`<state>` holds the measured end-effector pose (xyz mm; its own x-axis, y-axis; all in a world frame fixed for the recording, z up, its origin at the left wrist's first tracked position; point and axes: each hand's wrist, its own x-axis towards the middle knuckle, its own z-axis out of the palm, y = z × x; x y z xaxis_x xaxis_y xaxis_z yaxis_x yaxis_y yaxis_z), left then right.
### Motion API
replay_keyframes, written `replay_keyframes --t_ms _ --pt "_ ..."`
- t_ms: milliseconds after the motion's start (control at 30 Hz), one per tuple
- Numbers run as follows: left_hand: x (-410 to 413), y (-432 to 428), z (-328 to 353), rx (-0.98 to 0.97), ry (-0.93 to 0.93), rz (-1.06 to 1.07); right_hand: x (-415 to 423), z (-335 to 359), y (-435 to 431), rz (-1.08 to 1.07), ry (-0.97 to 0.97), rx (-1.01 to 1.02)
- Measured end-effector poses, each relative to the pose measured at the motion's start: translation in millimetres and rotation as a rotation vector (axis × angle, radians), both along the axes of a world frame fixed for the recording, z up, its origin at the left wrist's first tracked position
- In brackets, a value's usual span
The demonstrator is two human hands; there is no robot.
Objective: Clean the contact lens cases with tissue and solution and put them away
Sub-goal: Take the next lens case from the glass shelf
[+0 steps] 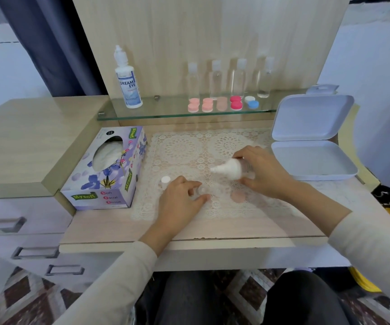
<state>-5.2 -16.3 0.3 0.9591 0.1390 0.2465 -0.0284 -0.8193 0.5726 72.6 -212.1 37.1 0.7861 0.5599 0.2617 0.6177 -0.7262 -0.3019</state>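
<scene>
one head-worn view looks forward and down from close above the lace mat [212, 160], toward the glass shelf [166, 114] beyond.

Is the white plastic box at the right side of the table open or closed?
Open. The white rectangular plastic box has its lid standing up behind the base, so the inside of both parts shows.

Right hand [263, 171] grips small bottle [229, 168], white nozzle tilted left over lace mat [184, 148]. Left hand [180, 198] rests on mat, fingers [193, 184] pinching 1 clear piece [201, 190], possibly a lens case. White cap [165, 179] just beside. Tissue box [109, 174] left on tabletop [119, 226].
</scene>
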Motion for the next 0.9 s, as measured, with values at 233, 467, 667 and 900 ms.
replay_keyframes --t_ms 233,467,667,900 --pt "-1 2 -8 -0.021 -0.069 -0.004 0 0 -3 0.065 -0.02 -0.128" --pt "-4 1 -7 -0.054 -0.092 -0.007 -1 8 1 0.09 -0.055 -0.189" --pt "-6 1 -7 -0.06 -0.094 -0.021 1 12 4 0.165 -0.182 -0.243" --pt "-6 1 -6 -0.051 -0.086 -0.024 1 24 10 0.158 -0.125 -0.265"
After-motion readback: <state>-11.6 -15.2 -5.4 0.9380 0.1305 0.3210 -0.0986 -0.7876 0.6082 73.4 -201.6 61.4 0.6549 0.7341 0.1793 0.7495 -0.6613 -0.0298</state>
